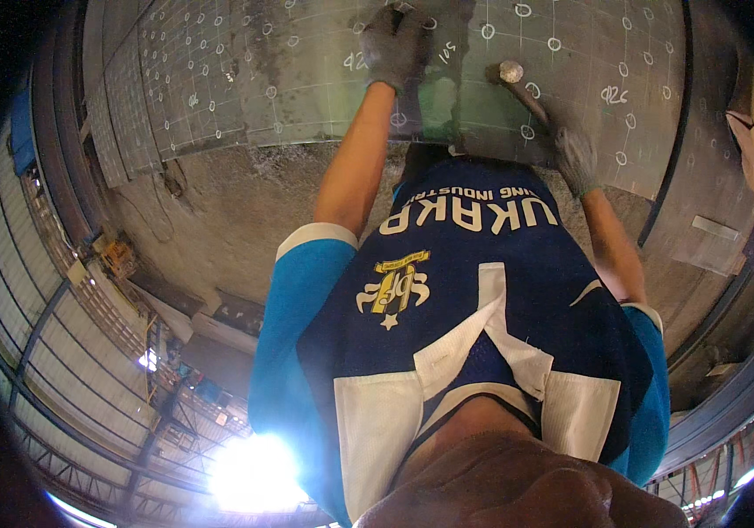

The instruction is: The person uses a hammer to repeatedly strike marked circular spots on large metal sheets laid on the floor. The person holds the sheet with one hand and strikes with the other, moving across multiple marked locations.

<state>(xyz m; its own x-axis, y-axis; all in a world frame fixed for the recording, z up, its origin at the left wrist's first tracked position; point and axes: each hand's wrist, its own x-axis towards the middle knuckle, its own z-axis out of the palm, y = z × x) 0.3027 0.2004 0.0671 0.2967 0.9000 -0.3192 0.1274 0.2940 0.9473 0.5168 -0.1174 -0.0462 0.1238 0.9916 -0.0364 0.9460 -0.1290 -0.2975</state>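
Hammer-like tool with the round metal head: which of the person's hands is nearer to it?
Right. The right hand grips the hammer-like tool by its handle; the left hand is apart from it, to its left, over the marked metal sheet.

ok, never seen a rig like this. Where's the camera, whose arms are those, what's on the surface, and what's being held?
No robot here: it's a person working with two gloved hands. The single picture comes from the left of two wide fisheye cameras on the head, aimed down, so the wearer's dark blue top fills the lower middle and straight edges bend near the rim.

Picture left is the wearer's left. The dark plate ahead carries white circles, lines and handwritten marks. The right hand grips what looks like a hammer, its rounded, shiny head over the plate. The left hand is over the plate near the upper edge; whether it holds anything is hard to tell.
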